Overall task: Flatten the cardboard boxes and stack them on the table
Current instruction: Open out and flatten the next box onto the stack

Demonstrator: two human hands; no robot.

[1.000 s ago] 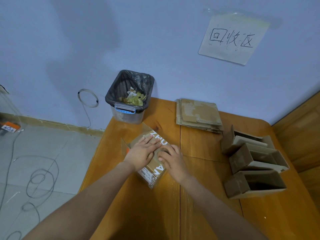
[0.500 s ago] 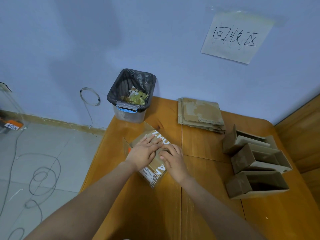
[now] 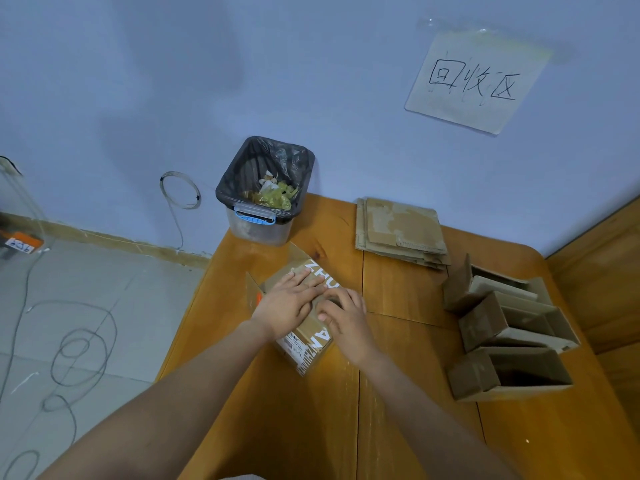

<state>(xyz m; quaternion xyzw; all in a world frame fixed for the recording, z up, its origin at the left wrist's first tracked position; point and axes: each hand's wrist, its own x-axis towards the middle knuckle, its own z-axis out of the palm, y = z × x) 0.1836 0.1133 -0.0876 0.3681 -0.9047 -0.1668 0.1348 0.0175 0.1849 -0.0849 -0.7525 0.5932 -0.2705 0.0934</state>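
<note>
**Two hands press one printed box flat near the table's left edge**

Two hands lie side by side on the printed cardboard box [image 3: 304,317], which sits at an angle on the wooden table [image 3: 291,427], close to its left edge and just in front of the bin [image 3: 265,192]. The left hand [image 3: 289,303] rests palm down with its fingers straight and spread across the top panel, reaching the white lettering. The right hand [image 3: 346,318] touches the box just beside it, fingers bent at the knuckles with the tips pressing on the cardboard (whether the thumb hooks an edge cannot be told). One brown flap stands up at the box's far-left corner.

Beyond the box, a stack of flattened cardboard [image 3: 400,232] lies at the table's far side against the wall. Well apart to the right, three open boxes [image 3: 505,327] stand in a row along the right edge. Bare tabletop shows between the printed box and these, and toward the near edge under the forearms. A handwritten paper sign [image 3: 474,79] is taped to the wall, and cables [image 3: 74,351] loop on the floor to the left.
</note>
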